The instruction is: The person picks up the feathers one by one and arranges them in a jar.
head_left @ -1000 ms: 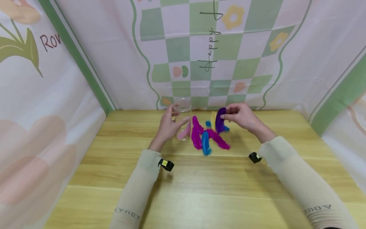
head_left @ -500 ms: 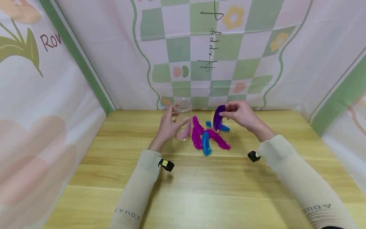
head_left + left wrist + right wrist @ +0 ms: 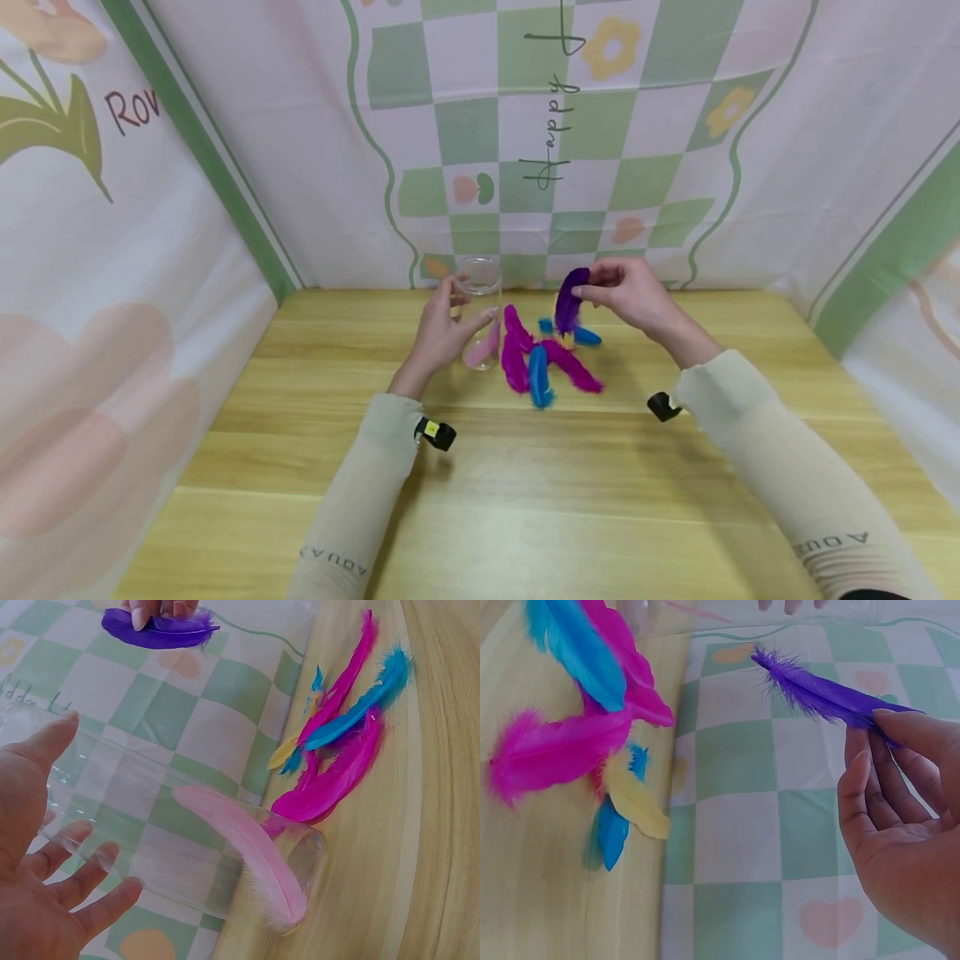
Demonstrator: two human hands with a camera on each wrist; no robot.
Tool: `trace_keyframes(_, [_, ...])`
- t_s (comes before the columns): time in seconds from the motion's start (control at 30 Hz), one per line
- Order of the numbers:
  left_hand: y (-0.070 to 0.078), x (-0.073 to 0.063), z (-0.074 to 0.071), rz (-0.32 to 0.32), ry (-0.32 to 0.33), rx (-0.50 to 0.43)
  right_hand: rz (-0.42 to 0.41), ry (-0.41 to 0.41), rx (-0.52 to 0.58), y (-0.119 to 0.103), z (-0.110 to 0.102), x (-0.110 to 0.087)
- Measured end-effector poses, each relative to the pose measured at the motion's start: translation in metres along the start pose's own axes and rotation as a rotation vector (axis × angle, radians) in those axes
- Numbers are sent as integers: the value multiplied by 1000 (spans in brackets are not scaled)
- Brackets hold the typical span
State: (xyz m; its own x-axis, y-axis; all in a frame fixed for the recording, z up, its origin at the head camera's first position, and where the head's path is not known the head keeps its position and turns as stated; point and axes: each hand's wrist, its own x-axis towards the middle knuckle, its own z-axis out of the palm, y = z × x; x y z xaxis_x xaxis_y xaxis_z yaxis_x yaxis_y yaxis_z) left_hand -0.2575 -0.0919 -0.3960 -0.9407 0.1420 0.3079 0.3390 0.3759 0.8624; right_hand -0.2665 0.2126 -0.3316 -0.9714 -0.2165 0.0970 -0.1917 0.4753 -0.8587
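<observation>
My left hand (image 3: 438, 335) holds a clear jar (image 3: 486, 307) upright on the table, thumb on one side and fingers on the other. Inside, a pale pink feather (image 3: 253, 847) leans near the bottom. Above the table to the right, my right hand (image 3: 636, 302) pinches a purple feather (image 3: 572, 300) between thumb and fingers, its downy end pointing down. On the tabletop between the hands lie loose feathers: several magenta feathers (image 3: 330, 784), blue feathers (image 3: 538, 377) and a yellow feather (image 3: 636, 796), partly overlapping. The purple feather hides most of the yellow one in the head view.
The wooden table (image 3: 480, 500) ends at a hanging checkered cloth (image 3: 525, 125) just behind the jar and right hand. Another printed cloth (image 3: 112, 275) hangs along the left side. A small black camera (image 3: 663, 407) sits on the right wrist.
My right hand has lifted the purple feather and shifted it slightly left, away from the pile. The left hand and jar have stayed in place.
</observation>
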Motion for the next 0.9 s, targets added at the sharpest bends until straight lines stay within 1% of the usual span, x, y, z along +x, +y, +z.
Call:
trace_keyframes(0.33, [2, -1, -1, -12, -1, 3, -11, 3, 18, -9, -1, 1])
trace_keyframes(0.73, [-1, 0, 0, 3, -2, -1, -47, 19, 27, -22, 0, 2])
trace_keyframes(0.9, [0, 0, 0, -1, -1, 8, -67, 30, 33, -27, 1, 2])
